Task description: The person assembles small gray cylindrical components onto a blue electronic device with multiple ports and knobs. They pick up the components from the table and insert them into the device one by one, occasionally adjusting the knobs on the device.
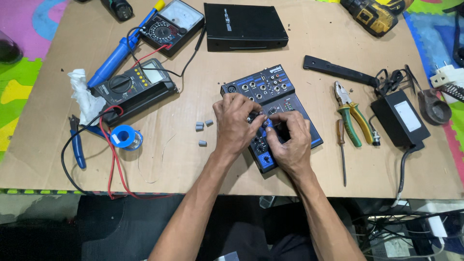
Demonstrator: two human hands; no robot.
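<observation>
A small black and blue audio mixer (270, 92) lies tilted on a sheet of cardboard (309, 53). My left hand (235, 123) rests on its middle and pinches at a knob with the fingertips. Opposite it, my right hand (290, 137) also pinches something small on the panel where the fingertips meet; what lies between them is hidden. Three small grey knob caps (202, 129) lie loose on the cardboard just left of my left hand.
Around the mixer lie a digital multimeter (133, 87), an analogue meter (171, 21), a blue soldering iron (116, 55), a solder spool (125, 137), blue cutters (76, 145), a black box (244, 26), pliers (349, 113), a screwdriver (342, 150), a power adapter (400, 118) and a yellow drill (369, 14).
</observation>
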